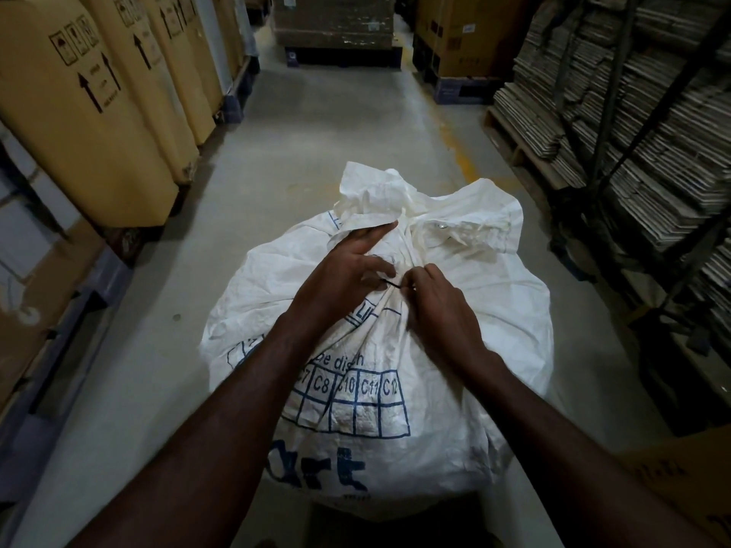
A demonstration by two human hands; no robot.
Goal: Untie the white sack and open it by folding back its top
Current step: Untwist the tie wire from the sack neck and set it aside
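Note:
A full white sack (474,310) with blue printed grid and letters stands on the floor in front of me. Its top is bunched into a neck, and the loose crumpled end (372,195) sticks up behind it. A thin dark tie (389,284) crosses the neck between my hands. My left hand (344,270) lies on the neck with its fingers stretched over the cloth and its thumb at the tie. My right hand (435,298) pinches the tie's end with its fingertips.
Tall cardboard cartons (91,112) on pallets line the left side. Stacks of flattened cardboard (641,124) fill racks on the right. Another carton corner (688,484) sits at the lower right. A concrete aisle (316,124) runs ahead to more pallets.

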